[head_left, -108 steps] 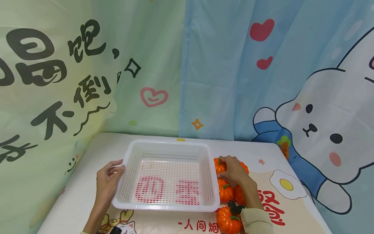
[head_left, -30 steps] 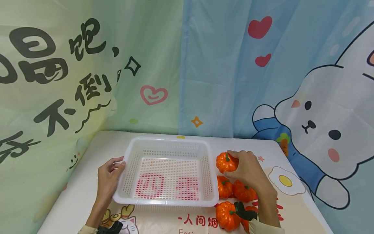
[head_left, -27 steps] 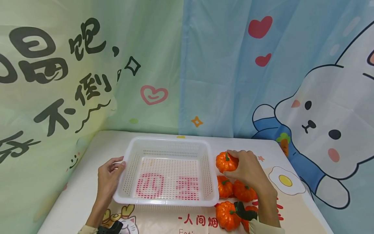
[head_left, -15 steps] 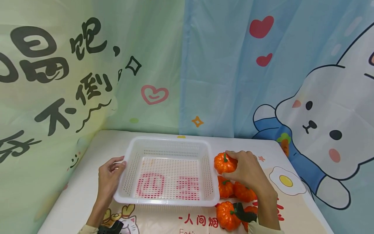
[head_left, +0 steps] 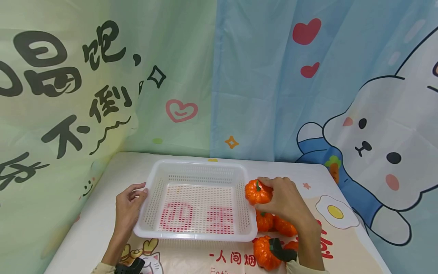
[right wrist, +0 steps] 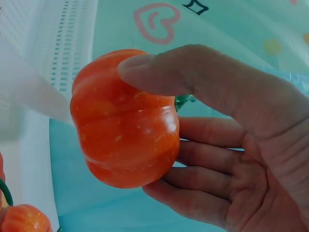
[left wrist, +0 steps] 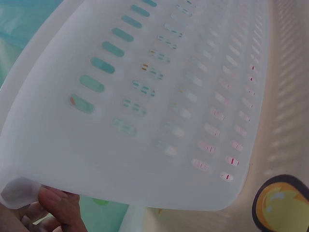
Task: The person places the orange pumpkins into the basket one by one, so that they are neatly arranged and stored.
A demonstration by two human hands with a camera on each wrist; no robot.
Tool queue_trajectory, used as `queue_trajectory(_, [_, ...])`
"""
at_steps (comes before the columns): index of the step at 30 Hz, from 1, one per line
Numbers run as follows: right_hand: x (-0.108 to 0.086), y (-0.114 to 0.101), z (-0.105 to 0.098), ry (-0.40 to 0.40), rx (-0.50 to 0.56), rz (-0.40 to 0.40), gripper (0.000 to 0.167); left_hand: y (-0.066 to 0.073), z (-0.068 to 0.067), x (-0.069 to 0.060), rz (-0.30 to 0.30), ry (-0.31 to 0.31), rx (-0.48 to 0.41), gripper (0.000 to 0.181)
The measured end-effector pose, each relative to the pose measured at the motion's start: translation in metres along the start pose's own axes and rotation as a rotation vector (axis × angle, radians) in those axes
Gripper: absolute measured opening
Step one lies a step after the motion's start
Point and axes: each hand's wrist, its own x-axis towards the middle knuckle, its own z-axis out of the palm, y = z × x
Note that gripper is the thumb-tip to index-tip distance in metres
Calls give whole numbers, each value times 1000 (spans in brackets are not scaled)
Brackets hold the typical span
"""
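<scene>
A white plastic basket (head_left: pixel 195 237) with slotted walls sits mid-table, nothing in it. My left hand (head_left: pixel 128 205) holds its left rim; in the left wrist view the fingers (left wrist: pixel 60 205) pinch a corner of the rim. A glossy orange toy pumpkin (head_left: pixel 257 193) with a green stem is in my right hand (head_left: pixel 286 199), at the basket's right rim. The right wrist view shows the thumb pressed on one side of the pumpkin (right wrist: pixel 123 135) and the fingers behind it. Several similar pumpkins (head_left: pixel 266 252) lie right of the basket, partly hidden by my right arm.
The table (head_left: pixel 85 228) carries a printed cloth with a fried egg and red lettering. A printed curtain (head_left: pixel 246 76) hangs behind its far edge. Dark straps (head_left: pixel 130 266) sit on both wrists.
My right hand has picked a pumpkin out of the group, raised it and carried it left to the basket's right rim. My left hand stays on the basket.
</scene>
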Motion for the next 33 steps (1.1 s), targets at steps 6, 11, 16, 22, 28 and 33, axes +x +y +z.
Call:
queue_trajectory(6, [-1,-3,3,-9,16,-9,73,1,0,-1,-1,9,13,31])
queue_trajectory(11, [-1,-8,7,-16,31,-8,73,1,0,-1,10,12,18,31])
queue_trajectory(16, [-2,-15,10,-22,33,18,73,2,1,0,15,16,22,31])
queue_trajectory(22, [-1,-21,15,-24,15,9,70,1,0,0,16,21,28,31])
queue_trajectory(28, [0,-26,20,-31,5,0,69,0,1,-1,16,19,21,31])
queue_trajectory(33, [1,-29,23,-35,17,-5,70,1,1,-1,19,21,20,31])
